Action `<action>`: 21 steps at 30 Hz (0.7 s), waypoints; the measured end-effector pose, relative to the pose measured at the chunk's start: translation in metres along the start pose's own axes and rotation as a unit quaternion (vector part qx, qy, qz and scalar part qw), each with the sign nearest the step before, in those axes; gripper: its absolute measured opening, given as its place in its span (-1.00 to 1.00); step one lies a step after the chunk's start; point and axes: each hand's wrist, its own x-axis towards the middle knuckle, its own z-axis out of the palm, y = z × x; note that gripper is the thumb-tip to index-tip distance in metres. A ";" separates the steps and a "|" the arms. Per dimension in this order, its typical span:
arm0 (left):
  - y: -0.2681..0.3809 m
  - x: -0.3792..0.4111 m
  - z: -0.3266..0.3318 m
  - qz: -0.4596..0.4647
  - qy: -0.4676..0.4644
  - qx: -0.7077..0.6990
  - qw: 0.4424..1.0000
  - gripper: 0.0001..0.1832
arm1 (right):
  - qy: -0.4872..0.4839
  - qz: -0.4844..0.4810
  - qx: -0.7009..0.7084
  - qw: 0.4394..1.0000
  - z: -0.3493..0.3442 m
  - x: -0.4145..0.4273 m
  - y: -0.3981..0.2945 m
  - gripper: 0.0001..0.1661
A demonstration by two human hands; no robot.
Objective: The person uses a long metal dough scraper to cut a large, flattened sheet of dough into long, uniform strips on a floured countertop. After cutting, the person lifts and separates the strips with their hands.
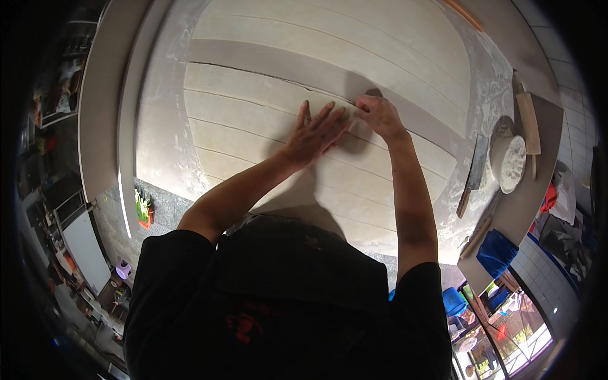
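Note:
A large sheet of rolled dough [247, 123], cut into long strips, lies on a floured worktop [161, 95]. My left hand [319, 135] rests palm down on the strips with its fingers spread and holds nothing. Close to its right, my right hand [379, 116] is curled at the upper edge of the near group of strips, thumb and fingertips together. Whether it pinches the dough edge or a small tool is hidden. Beyond a bare band of worktop lies a second group of dough strips [332, 38].
At the right stand a cleaver [476, 159], a bowl of flour [513, 164], a wooden-looking paddle [528, 118] and a blue cloth [497, 254]. An orange-brown stick [463, 14] lies at the top right. Green plants in a red container [144, 209] sit beyond the worktop's left edge.

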 end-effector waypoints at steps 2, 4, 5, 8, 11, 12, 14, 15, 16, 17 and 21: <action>0.002 0.002 0.003 0.001 0.003 0.002 1.000 -0.21 | -0.006 0.009 -0.017 1.000 0.001 0.002 -0.003 -0.82; 0.004 0.006 0.007 0.005 0.003 -0.003 1.000 -0.19 | -0.014 0.022 -0.031 0.999 0.002 0.004 -0.006 -0.84; 0.005 0.007 0.008 0.008 0.002 -0.008 1.000 -0.18 | 0.014 -0.006 -0.037 0.999 0.003 0.005 -0.005 -0.86; 0.004 0.008 0.010 0.022 -0.003 -0.014 1.000 -0.19 | 0.083 -0.067 -0.049 0.993 0.006 0.004 0.001 -0.91; 0.005 0.007 0.014 0.021 0.003 -0.025 0.999 -0.21 | 0.136 -0.079 -0.035 0.987 0.011 -0.002 0.005 -0.93; 0.006 0.007 0.015 0.020 0.007 -0.031 0.999 -0.21 | 0.167 -0.074 -0.020 0.983 0.014 -0.005 0.006 -0.93; 0.006 0.006 0.015 0.020 0.011 -0.025 0.999 -0.18 | 0.239 -0.061 -0.027 0.969 0.021 -0.013 0.016 -0.90; 0.007 0.005 0.015 0.020 0.013 -0.023 0.999 -0.17 | 0.277 -0.051 -0.050 0.958 0.024 -0.019 0.029 -0.87; 0.005 0.004 0.014 0.018 0.004 -0.023 1.000 -0.18 | 0.314 -0.042 -0.072 0.946 0.024 -0.024 0.035 -0.85; 0.003 0.002 0.012 0.017 -0.006 -0.023 1.000 -0.20 | 0.337 -0.029 -0.081 0.938 0.025 -0.033 0.040 -0.81; 0.000 0.002 0.008 0.018 -0.001 -0.024 1.000 -0.22 | 0.325 -0.010 -0.122 0.938 0.032 -0.079 0.037 -0.49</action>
